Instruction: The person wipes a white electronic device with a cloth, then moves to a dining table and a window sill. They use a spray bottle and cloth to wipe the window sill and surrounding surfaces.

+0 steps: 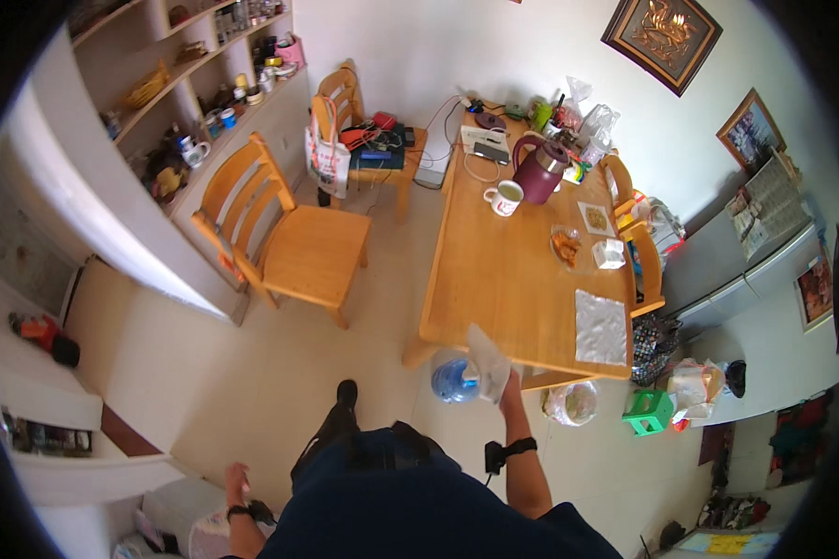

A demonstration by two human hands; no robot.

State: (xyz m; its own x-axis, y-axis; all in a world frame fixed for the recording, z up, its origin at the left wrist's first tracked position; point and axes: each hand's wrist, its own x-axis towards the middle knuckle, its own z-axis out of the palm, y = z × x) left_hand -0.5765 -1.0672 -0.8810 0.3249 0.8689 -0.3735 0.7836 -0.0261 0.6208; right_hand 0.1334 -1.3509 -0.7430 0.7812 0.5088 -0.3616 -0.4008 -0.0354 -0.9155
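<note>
My right hand (511, 393) grips a whitish sheet, perhaps a cloth or paper (490, 367), at the near edge of the wooden dining table (489, 300). The sheet hangs in front of a blue water-cooler bottle (452, 381) on the floor. At the lower left my left hand (236, 481) hangs beside my body, holding nothing, its fingers loosely bent. A silvery-white sheet (600, 328) lies flat at the table's right near corner. Farther back are a white tissue packet (609, 254), a glass dish of brownish food (565, 247), a mug (505, 198) and a maroon thermal jug (540, 172).
A wooden chair (314, 244) stands left of the table; another chair (381, 161) bears a bag and cables. Under the table's near right corner sits a lined waste bin (572, 403), with a green plastic stool (649, 412) beside it. Shelves (182, 70) fill the left wall.
</note>
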